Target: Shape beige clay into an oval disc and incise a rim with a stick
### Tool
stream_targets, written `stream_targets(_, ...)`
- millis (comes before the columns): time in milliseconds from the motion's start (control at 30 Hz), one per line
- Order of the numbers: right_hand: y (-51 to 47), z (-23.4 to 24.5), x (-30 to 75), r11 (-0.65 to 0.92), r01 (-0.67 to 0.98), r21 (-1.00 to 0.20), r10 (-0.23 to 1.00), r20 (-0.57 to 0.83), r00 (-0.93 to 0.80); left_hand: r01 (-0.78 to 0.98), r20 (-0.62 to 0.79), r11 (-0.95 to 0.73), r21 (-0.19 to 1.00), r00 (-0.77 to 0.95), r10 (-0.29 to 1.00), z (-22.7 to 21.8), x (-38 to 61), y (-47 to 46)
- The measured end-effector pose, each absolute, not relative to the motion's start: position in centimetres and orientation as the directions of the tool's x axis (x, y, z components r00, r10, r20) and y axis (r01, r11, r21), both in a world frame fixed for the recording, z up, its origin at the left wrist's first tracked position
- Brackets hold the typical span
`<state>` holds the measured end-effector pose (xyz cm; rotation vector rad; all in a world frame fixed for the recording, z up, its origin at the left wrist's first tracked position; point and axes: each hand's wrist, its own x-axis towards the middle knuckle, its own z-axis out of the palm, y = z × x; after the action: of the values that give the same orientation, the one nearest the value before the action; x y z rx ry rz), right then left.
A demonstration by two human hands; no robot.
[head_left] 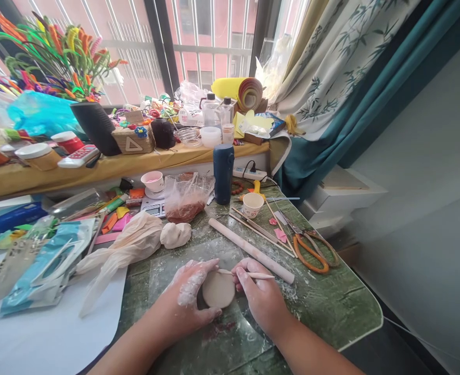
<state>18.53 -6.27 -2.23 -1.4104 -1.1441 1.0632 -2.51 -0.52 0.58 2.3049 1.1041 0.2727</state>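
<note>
A flat round disc of pale dough or clay (pixel 219 290) lies on a clear sheet (pixel 167 268) dusted with white powder. My left hand (pixel 189 289), powdered on its back, curves round the disc's left side with thumb and fingers apart. In my right hand (pixel 259 291) is a thin pale pointed stick (pixel 264 276), pinched between thumb and fingers. The stick's far end reaches over the top edge of the disc. Just beyond lies a rolling pin (pixel 251 250), slanting down to the right. A white lump of the same-looking material (pixel 175 235) sits behind my left hand.
Scissors with orange handles (pixel 310 252), thin wooden sticks (pixel 263 232) and a paper cup (pixel 252 205) lie to the right. Behind stand a dark blue bottle (pixel 223 174) and a bag of brown material (pixel 187 200). Plastic bags (pixel 124 239) and packets crowd the left.
</note>
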Motion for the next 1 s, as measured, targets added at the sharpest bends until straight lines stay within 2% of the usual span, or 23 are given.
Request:
stream_targets(367, -6.3, -2.2, 18.6, -0.083, 0.088, -0.993, 0.982, -0.066, 0.179, 0.690, 0.025, -0.508, 0.515, 0.580, 0.814, 0.5, -1.1, -1.7)
stream_targets(467, -6.1, -2.0, 18.7, -0.078, 0.046, -0.996, 0.985, -0.070, 0.159, 0.690, 0.007, -0.511, 0.513, 0.592, 0.806, 0.4, -1.1, -1.7)
stream_targets(567, -6.0, -1.8, 18.8, -0.089, 0.011, -0.996, 0.985, -0.087, 0.148, 0.636, -0.042, -0.545, 0.546, 0.671, 0.741, 0.6, -1.5, -1.1)
stream_targets(667, -5.9, -1.8, 18.7, -0.081, 0.043, -0.996, 0.985, -0.074, 0.153, 0.603, -0.074, -0.551, 0.577, 0.710, 0.700, 0.8, -1.7, -0.4)
stream_targets(767, -5.9, -1.8, 18.6, -0.081, 0.071, -0.994, 0.982, -0.067, 0.177, 0.604, -0.084, -0.548, 0.579, 0.712, 0.697, 0.9, -1.6, -0.1)
stream_targets(1000, -6.0, -1.6, 18.5, -0.128, 0.014, -0.992, 0.966, -0.122, 0.228, 0.638, -0.085, -0.520, 0.568, 0.674, 0.734, 0.8, -1.2, -0.5)
